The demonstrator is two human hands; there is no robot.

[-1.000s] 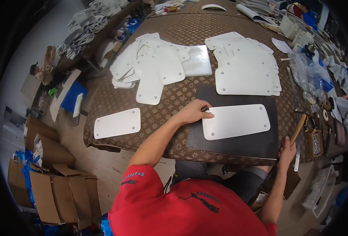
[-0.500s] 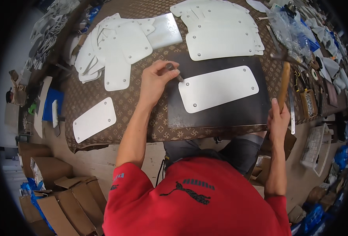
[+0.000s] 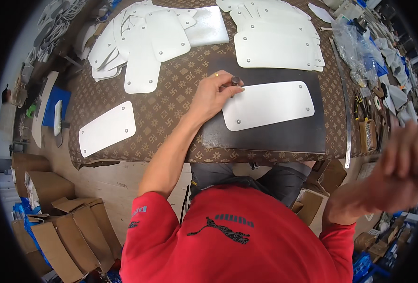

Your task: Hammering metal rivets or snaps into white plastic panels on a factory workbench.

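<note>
My left hand (image 3: 212, 96) is closed around a short dark metal punch (image 3: 235, 81), held upright at the top left corner of a white panel (image 3: 270, 104). That corner is hidden by the hand. Metal snap studs sit at the panel's other corners. The panel lies on a black mat (image 3: 284, 136). My right hand (image 3: 400, 165), raised at the far right and smeared by motion, has its fingers curled. The hammer it gripped half a second ago does not show now.
A smaller white panel (image 3: 109, 128) lies at the table's left. Piles of studded white panels (image 3: 143, 70) (image 3: 275, 49) stand at the back, near a silvery sheet (image 3: 212, 26). A metal ruler (image 3: 347, 141) lies along the right side, by a box of small parts (image 3: 367, 134). Cardboard boxes (image 3: 72, 236) stand lower left.
My right hand has swung up and to the right, taking the hammer out of sight. My left hand still holds the punch at the same corner; the whole view has shifted slightly.
</note>
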